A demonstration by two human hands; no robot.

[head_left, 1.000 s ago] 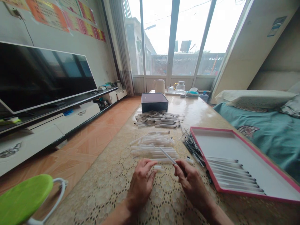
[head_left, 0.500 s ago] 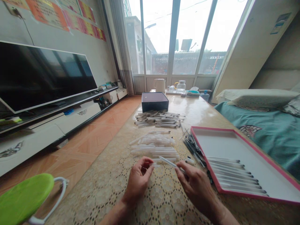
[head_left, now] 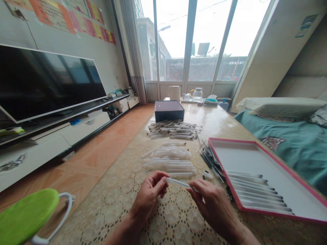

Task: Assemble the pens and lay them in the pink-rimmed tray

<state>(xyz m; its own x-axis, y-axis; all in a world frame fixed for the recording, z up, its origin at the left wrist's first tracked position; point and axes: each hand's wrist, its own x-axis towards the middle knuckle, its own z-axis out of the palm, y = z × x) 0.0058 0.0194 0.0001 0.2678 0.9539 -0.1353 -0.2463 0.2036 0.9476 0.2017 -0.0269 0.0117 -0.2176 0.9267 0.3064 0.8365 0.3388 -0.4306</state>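
Both of my hands meet over the lace-covered table [head_left: 122, 204], just in front of me. A thin white pen tube [head_left: 178, 183] lies level between them. My right hand [head_left: 213, 204] pinches one end of it, and the fingers of my left hand [head_left: 150, 194] close on the other end. Just beyond my hands lies a heap of clear tubes [head_left: 168, 160]. A bundle of thin dark refills [head_left: 211, 160] rests to the right of it. Several finished pens lie in a row in the pink-rimmed tray [head_left: 245, 149] at my right.
A second pile of pen parts [head_left: 173, 130] and a dark box [head_left: 168, 110] sit farther up the table, with a kettle [head_left: 174, 93] and glass jug [head_left: 197, 94] at the far end. A green stool [head_left: 25, 214] stands at lower left, a TV on its stand left, a bed right.
The tube, first angled up in my right hand, has come down level. My left hand has risen from the table and closed on its free end.
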